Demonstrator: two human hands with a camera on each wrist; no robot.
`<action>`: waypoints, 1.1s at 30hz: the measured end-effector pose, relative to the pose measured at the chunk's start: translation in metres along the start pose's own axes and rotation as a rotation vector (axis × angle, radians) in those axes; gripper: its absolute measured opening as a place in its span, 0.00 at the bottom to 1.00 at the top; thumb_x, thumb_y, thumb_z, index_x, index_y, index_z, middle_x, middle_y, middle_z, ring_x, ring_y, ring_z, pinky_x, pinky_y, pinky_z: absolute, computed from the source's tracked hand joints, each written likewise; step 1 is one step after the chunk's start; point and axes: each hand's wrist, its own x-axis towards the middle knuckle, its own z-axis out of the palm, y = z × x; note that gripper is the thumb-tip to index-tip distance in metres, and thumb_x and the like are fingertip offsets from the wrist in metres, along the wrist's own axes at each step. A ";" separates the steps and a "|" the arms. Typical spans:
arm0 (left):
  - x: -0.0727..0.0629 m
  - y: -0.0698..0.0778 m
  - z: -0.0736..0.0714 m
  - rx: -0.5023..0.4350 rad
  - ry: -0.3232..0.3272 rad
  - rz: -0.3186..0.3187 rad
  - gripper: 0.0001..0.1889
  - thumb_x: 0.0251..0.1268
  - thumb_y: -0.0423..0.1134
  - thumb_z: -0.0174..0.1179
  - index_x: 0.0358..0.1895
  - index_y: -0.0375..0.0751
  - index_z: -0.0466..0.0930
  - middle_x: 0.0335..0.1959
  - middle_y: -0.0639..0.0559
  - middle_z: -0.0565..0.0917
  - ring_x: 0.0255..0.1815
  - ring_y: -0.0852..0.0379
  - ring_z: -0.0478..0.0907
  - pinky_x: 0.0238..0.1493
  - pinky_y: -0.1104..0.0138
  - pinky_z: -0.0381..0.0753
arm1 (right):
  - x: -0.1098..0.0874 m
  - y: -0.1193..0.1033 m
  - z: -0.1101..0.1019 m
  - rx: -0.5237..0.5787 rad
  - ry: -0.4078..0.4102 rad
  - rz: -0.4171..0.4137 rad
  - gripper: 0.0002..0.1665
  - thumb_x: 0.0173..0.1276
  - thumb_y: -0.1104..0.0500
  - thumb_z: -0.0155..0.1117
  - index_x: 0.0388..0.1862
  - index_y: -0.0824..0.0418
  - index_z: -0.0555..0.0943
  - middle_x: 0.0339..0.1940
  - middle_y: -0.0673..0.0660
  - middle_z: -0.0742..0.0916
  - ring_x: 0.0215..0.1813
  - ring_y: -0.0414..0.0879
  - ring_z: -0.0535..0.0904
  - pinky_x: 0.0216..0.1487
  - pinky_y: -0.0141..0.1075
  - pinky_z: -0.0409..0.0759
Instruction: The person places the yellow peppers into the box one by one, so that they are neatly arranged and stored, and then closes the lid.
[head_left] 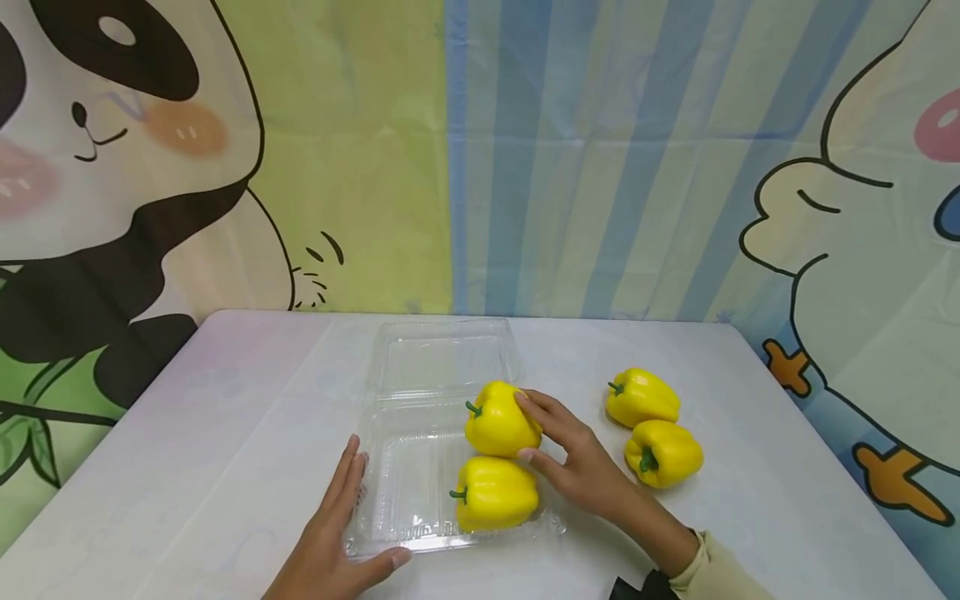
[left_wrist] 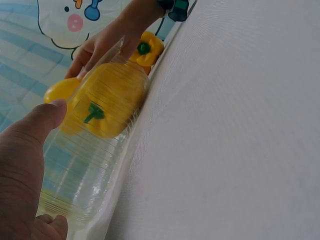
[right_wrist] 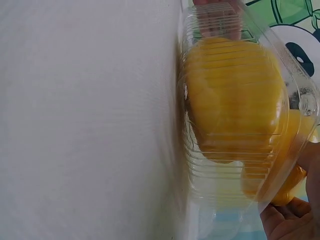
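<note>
A clear plastic clamshell box [head_left: 405, 475] lies unfolded on the table, its lid [head_left: 442, 358] flat at the back. In the right part of its base sits a yellow bell pepper [head_left: 497, 494], green stem pointing left. Just behind it my right hand [head_left: 581, 462] grips a second yellow bell pepper [head_left: 501, 421] between fingers and thumb; both peppers show through the wall in the right wrist view. My left hand [head_left: 330, 529] rests along the box's left side with straight fingers, its thumb [left_wrist: 42, 120] reaching over the front corner.
Two more yellow bell peppers, one farther back [head_left: 642, 397] and one nearer [head_left: 664, 454], lie together on the white table [head_left: 225, 467] right of the box. A cartoon-printed curtain [head_left: 585, 167] hangs behind the table's back edge.
</note>
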 end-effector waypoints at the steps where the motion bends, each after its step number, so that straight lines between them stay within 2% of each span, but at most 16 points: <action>1: 0.000 0.000 0.000 0.001 -0.001 -0.003 0.65 0.43 0.63 0.73 0.79 0.40 0.42 0.79 0.62 0.34 0.75 0.35 0.49 0.59 0.43 0.62 | 0.000 0.000 0.000 -0.013 0.002 0.000 0.42 0.65 0.66 0.66 0.76 0.60 0.61 0.72 0.58 0.67 0.71 0.54 0.65 0.65 0.40 0.70; 5: 0.000 0.000 0.000 0.012 0.003 0.003 0.64 0.42 0.63 0.73 0.78 0.40 0.43 0.79 0.61 0.35 0.75 0.35 0.50 0.59 0.44 0.62 | -0.001 -0.001 0.001 -0.035 -0.001 0.013 0.41 0.67 0.64 0.65 0.76 0.59 0.61 0.72 0.57 0.67 0.71 0.54 0.65 0.67 0.41 0.68; 10: 0.001 0.002 0.000 0.023 0.001 0.007 0.64 0.43 0.64 0.73 0.78 0.39 0.44 0.80 0.58 0.36 0.75 0.37 0.51 0.60 0.44 0.62 | -0.001 -0.002 0.001 -0.058 -0.024 0.079 0.40 0.69 0.59 0.64 0.76 0.55 0.61 0.72 0.52 0.68 0.72 0.51 0.64 0.68 0.45 0.66; 21: 0.000 0.003 0.000 0.025 0.002 -0.007 0.64 0.42 0.64 0.73 0.78 0.39 0.44 0.79 0.60 0.34 0.75 0.35 0.49 0.59 0.43 0.61 | 0.002 -0.008 0.003 -0.160 -0.119 0.106 0.38 0.72 0.55 0.61 0.77 0.56 0.60 0.74 0.63 0.64 0.72 0.56 0.63 0.65 0.51 0.67; 26: 0.000 0.003 0.000 0.017 -0.004 -0.005 0.64 0.43 0.63 0.73 0.78 0.38 0.44 0.79 0.60 0.34 0.74 0.35 0.50 0.59 0.42 0.61 | 0.002 -0.008 0.002 -0.171 -0.140 0.106 0.36 0.73 0.55 0.59 0.77 0.56 0.60 0.74 0.63 0.64 0.73 0.55 0.62 0.66 0.51 0.67; 33: 0.000 0.003 0.001 0.016 0.010 0.005 0.64 0.43 0.63 0.74 0.78 0.38 0.44 0.79 0.58 0.35 0.74 0.34 0.50 0.58 0.42 0.62 | 0.001 -0.009 0.001 -0.209 -0.165 0.134 0.34 0.76 0.52 0.55 0.77 0.50 0.59 0.76 0.60 0.63 0.74 0.52 0.60 0.67 0.50 0.67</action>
